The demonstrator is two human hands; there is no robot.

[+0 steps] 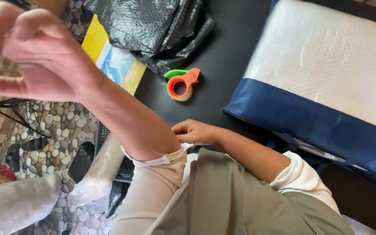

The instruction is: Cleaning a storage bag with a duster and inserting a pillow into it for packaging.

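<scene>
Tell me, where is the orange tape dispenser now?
In the head view, the orange tape dispenser lies on the black table, above the right hand, between the black plastic bag and the blue-edged cushion.

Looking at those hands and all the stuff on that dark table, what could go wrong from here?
The left hand is raised with nothing in its grip, while the right hand pulls at the white rolled-up sleeve on the left arm; a sharp tug might strain the cuff. The orange and green tape dispenser sits loose on the black table close by, so a swinging elbow could knock it. The crumpled black plastic bag could slide too.
</scene>
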